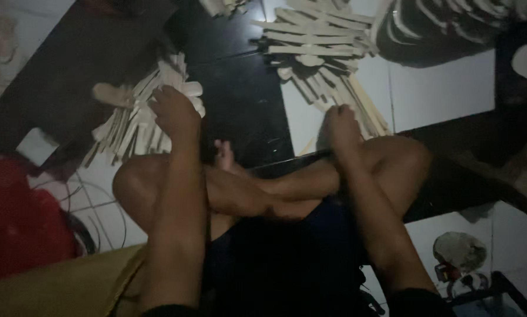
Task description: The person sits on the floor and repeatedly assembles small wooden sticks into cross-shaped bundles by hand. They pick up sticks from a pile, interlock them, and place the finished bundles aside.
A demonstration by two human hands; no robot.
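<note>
Sitting posture: the person is cross-legged on a floor of black and white tiles [440,94], knees at mid frame and both arms reaching forward into the upper half of the picture.
Far left: a red cloth or cushion [17,223] fills the lower left edge, with thin dark wires [93,205] looped on the white tile beside it.
Left pile: a loose heap of pale flat sticks [128,129] lies fanned out left of centre, some of them overlapping at odd angles.
Left hand: the left hand [174,111] rests on the right edge of that heap, fingers curled down onto the sticks; in this dim light I cannot tell whether they pinch one stick or only press on the pile.
Middle: a bare foot [225,155] shows between the two forearms on a black tile.
Right pile: a second group of pale sticks [319,47] sits at upper centre, laid more evenly, many side by side.
Right hand: the right hand [341,126] touches the lower end of a few long sticks [366,114] trailing from that group, fingers bent and close together.
Progress, as a judgement: the tidier upper group looks sorted, the left heap looks still unsorted.
Lower right: a small dark tray [498,293] with odds and ends.
</note>
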